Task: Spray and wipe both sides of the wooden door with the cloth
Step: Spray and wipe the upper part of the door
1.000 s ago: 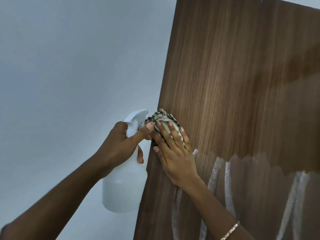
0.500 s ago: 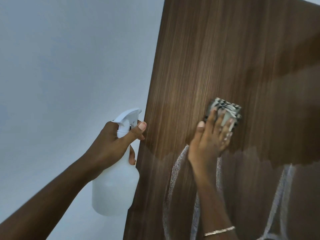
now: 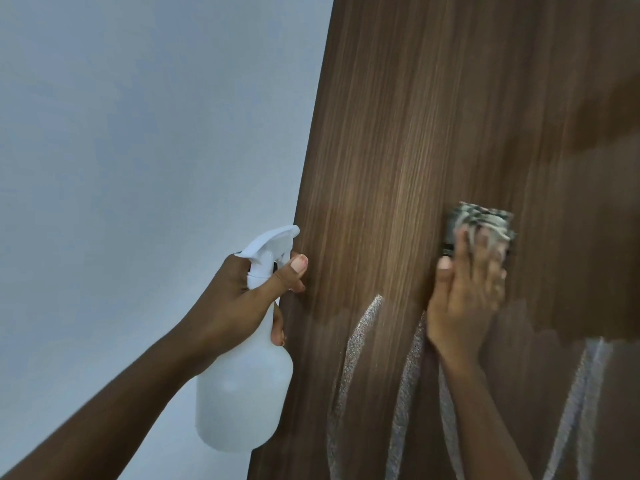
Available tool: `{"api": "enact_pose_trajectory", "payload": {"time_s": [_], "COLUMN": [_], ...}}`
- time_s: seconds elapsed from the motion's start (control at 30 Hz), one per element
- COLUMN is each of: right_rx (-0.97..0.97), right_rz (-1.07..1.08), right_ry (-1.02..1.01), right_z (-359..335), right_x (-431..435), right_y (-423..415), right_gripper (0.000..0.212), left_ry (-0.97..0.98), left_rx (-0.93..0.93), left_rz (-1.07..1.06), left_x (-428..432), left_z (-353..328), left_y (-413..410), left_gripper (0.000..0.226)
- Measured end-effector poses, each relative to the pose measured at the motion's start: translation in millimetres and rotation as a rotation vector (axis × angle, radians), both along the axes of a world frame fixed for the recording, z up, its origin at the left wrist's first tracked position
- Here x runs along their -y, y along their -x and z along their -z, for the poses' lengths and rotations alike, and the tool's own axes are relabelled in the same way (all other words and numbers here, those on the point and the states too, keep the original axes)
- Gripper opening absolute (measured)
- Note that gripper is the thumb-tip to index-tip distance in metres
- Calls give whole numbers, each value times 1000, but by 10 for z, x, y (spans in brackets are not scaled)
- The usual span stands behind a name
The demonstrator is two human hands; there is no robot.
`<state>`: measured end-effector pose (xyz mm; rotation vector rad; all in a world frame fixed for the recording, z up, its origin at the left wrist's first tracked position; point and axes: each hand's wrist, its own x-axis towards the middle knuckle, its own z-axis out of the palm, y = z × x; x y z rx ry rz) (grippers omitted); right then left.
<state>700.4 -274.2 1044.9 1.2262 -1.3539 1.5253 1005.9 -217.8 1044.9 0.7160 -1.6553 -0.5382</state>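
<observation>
A brown wooden door (image 3: 433, 116) fills the right half of the head view, its left edge running down the middle. My left hand (image 3: 239, 303) grips the neck of a white spray bottle (image 3: 242, 389) right beside that edge, thumb touching the wood. My right hand (image 3: 464, 299) presses a folded grey patterned cloth (image 3: 479, 221) flat against the door face, fingers straight over it. Foamy wet streaks (image 3: 356, 344) run down the lower part of the door, below both hands.
A plain pale grey wall (image 3: 138, 150) takes up the left half, behind the door's edge. The upper right of the door is in darker shade.
My right hand has slid the cloth from the door's left edge rightward across the face. My left hand and the bottle keep their place at the edge.
</observation>
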Motion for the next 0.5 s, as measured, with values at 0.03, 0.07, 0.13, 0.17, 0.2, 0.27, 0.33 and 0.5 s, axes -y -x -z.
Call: {"api": "enact_pose_trajectory", "payload": {"time_s": [0.03,0.07,0.13,0.17,0.2,0.27,0.33,0.5], "right_rx": [102,182,282,282,230,4,-256,-488], "right_rz": [3,11,18,16,18,16,24,31], "right_ry": [20,40,81,92,91,39,-20,-78], "right_z": [16,17,-43,-72,-82,-6,125,144], "right_x": [-8,-3,31,56,83,142,158,20], "right_y": [50,28,-213,-387,-585,-925,-1045,-310], "right_gripper": [55,55,55,55,55,55,56,55], "left_ry": [-5,-7,-5,-6,-5,24,59,103], "left_rx": [-2,-5,-7,-12,-19,-30,-38,-7], "left_rz": [0,2,8,16,23,41,73,105], "left_x": [-2,-10,-23,-25,-34,-50,-83,-171], "left_z": [7,15,32,37,36,18,-5,-37], "left_y": [3,13,50,84,119,212,319,604], "left_gripper": [45,46,45,44,42,37,35,43]}}
